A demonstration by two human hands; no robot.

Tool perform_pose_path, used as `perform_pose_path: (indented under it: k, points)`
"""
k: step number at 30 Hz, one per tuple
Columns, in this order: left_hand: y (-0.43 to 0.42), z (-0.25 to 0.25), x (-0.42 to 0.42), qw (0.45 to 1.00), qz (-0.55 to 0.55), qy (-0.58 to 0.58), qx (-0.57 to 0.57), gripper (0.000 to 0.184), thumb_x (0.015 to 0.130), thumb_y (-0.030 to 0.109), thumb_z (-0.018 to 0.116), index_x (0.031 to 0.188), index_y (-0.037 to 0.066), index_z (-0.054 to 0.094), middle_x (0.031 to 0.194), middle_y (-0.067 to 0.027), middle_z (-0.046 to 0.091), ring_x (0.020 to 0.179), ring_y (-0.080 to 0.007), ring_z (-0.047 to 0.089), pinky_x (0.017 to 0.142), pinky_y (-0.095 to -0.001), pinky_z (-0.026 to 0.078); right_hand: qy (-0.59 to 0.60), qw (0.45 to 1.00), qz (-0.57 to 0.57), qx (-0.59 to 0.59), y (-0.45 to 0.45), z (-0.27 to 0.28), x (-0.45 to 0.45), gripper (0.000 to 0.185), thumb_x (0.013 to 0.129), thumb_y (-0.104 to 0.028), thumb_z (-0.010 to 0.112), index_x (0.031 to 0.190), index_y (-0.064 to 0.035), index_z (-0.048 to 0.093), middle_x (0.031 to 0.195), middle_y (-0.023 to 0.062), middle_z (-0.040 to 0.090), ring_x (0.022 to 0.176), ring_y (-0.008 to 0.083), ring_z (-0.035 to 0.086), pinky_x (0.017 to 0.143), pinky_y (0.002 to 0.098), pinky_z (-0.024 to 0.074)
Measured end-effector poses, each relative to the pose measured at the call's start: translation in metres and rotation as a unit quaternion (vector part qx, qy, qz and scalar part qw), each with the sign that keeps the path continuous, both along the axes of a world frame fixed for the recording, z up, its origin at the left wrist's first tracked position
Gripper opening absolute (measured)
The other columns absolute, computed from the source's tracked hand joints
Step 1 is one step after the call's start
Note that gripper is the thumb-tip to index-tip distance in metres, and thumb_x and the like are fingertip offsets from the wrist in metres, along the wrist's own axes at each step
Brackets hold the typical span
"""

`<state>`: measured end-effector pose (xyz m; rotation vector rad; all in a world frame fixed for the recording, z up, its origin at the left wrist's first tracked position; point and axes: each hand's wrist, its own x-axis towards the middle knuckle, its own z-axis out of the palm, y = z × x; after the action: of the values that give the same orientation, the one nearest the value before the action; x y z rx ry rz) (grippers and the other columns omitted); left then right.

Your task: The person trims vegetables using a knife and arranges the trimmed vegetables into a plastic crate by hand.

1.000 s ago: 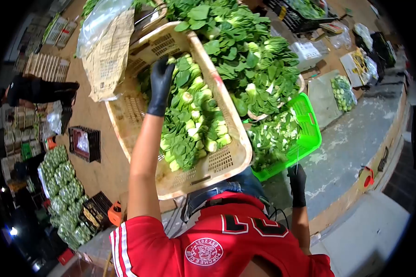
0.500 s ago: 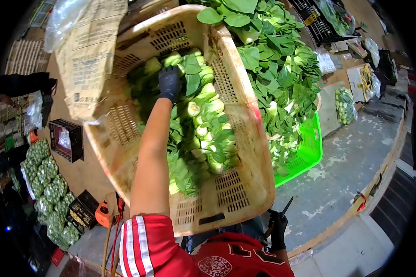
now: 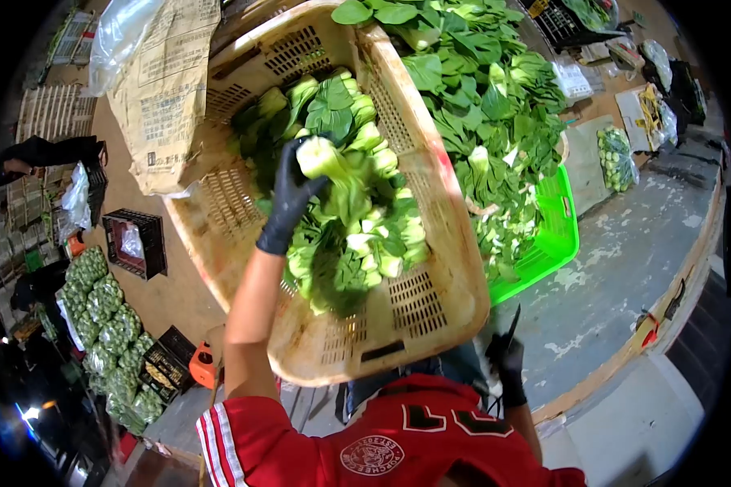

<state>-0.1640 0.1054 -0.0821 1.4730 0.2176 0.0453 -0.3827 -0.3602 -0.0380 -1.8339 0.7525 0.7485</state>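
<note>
A head of bok choy [image 3: 341, 180] is held by the left hand [image 3: 291, 199], which is covered by a black glove. The pale, thick base is gripped between the thumb and the fingers, and the leaves are directed down and toward the right; their edges are blurred. The head is held above the other bok choy [image 3: 394, 239], which is packed in rows inside a large beige crate [image 3: 414, 312]. The crate is tilted, and its walls are pierced by slots and marked by brown stains.

A knife [image 3: 515, 322] is held in the right hand [image 3: 507, 359], also gloved in black, beyond the near right corner of the crate. The fingers are folded about the handle, most of which is hidden, and the dark blade is pointed upward and away from the body.

To the right of the crate, a heap of leafy greens [image 3: 495, 89] is piled. Below it, loose leaves [image 3: 499, 243] are contained in a bright green basket [image 3: 557, 219], partly covered by the crate and the heap. Over the far left edge of the crate a printed paper sack [image 3: 161, 105] is draped, with clear plastic [image 3: 120, 40] beside it. On the floor at left, a black crate [image 3: 134, 242] and bagged vegetables [image 3: 110, 329] are seen; another person [image 3: 45, 152] is partly shown near the left edge.
</note>
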Motion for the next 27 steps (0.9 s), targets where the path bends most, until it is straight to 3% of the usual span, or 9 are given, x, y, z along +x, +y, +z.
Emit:
perform_pose_path:
  k: [4,8,10,12,18,20,22,25,27]
  points:
    - [-0.102,0.069,-0.054,0.987,-0.036,-0.004,-0.159,0.068,0.067,0.007,0.072,0.125,0.003,0.036,0.118,-0.0087,0.048,0.108,-0.0177,0.048,0.093,-0.0321,0.040,-0.197,0.911,0.331,-0.149,0.020,0.044,0.083,0.014,0.081,-0.017,0.057,0.076,-0.0038,0.059,0.061,0.0142,0.056,0.057,0.0322,0.057,0.051,0.0370,0.0445]
    - [-0.200,0.122,-0.083,0.990,-0.115,0.085,-0.012,0.057,0.063,0.012,0.077,0.111,0.000,0.049,0.101,-0.0095,0.057,0.093,-0.0205,0.056,0.083,-0.0332,0.044,-0.394,0.841,0.354,-0.113,0.044,0.113,0.130,0.018,0.066,-0.016,0.066,0.067,-0.0051,0.052,0.060,0.0139,0.050,0.057,0.0341,0.053,0.048,0.0378,0.0407]
    - [-0.227,0.125,-0.094,0.961,-0.178,-0.054,0.206,0.055,0.059,0.013,0.078,0.105,-0.001,0.052,0.093,-0.0146,0.057,0.086,-0.0287,0.057,0.077,-0.0364,0.045,-0.444,0.809,0.353,-0.152,0.031,0.122,0.129,0.018,0.064,-0.015,0.066,0.066,-0.0063,0.051,0.061,0.0118,0.051,0.054,0.0332,0.053,0.047,0.0391,0.0425]
    - [-0.255,0.148,-0.099,0.942,-0.223,-0.054,0.245,0.055,0.055,0.014,0.077,0.101,-0.002,0.054,0.091,-0.0169,0.056,0.084,-0.0341,0.056,0.075,-0.0382,0.045,-0.514,0.751,0.376,-0.173,0.009,0.121,0.119,0.011,0.068,-0.016,0.062,0.068,-0.0088,0.054,0.059,0.0092,0.053,0.050,0.0275,0.055,0.042,0.0368,0.0432]
    - [-0.312,0.153,-0.112,0.878,-0.310,-0.175,0.319,0.056,0.053,0.013,0.078,0.102,0.000,0.054,0.095,-0.0171,0.056,0.088,-0.0359,0.054,0.081,-0.0404,0.043,-0.542,0.783,0.264,-0.151,-0.048,0.109,0.077,0.017,0.068,-0.019,0.063,0.061,-0.0079,0.052,0.058,0.0109,0.051,0.048,0.0305,0.052,0.042,0.0386,0.0408]
    - [-0.331,0.157,-0.115,0.887,-0.325,-0.168,0.281,0.051,0.055,0.010,0.076,0.100,0.000,0.055,0.089,-0.0136,0.057,0.081,-0.0273,0.058,0.072,-0.0347,0.047,-0.454,0.848,0.236,-0.138,-0.083,0.055,0.056,0.028,0.076,-0.021,0.062,0.057,-0.0053,0.051,0.058,0.0147,0.050,0.052,0.0327,0.052,0.045,0.0413,0.0395]
    - [-0.345,0.161,-0.117,0.884,-0.342,-0.186,0.257,0.056,0.054,0.012,0.079,0.103,0.001,0.055,0.094,-0.0140,0.058,0.085,-0.0271,0.058,0.075,-0.0343,0.047,-0.414,0.827,0.322,-0.203,-0.139,-0.023,0.022,0.025,0.077,-0.023,0.064,0.064,-0.0035,0.055,0.061,0.0166,0.054,0.055,0.0343,0.054,0.048,0.0408,0.0415]
    - [-0.364,0.155,-0.116,0.892,-0.376,-0.117,0.221,0.069,0.059,0.025,0.081,0.114,-0.001,0.050,0.106,-0.0150,0.057,0.100,-0.0249,0.056,0.087,-0.0345,0.043,-0.289,0.947,0.036,-0.133,-0.134,0.020,0.012,0.026,0.074,-0.025,0.068,0.082,-0.0017,0.059,0.073,0.0161,0.062,0.063,0.0311,0.059,0.056,0.0374,0.0456]
    - [-0.377,0.149,-0.115,0.898,-0.407,-0.061,0.153,0.076,0.062,0.028,0.079,0.122,-0.001,0.041,0.102,-0.0192,0.057,0.099,-0.0303,0.056,0.084,-0.0377,0.044,-0.343,0.938,0.003,0.041,-0.115,0.083,0.030,0.050,0.073,-0.025,0.071,0.111,-0.0004,0.051,0.095,0.0148,0.061,0.084,0.0207,0.058,0.074,0.0330,0.0454]
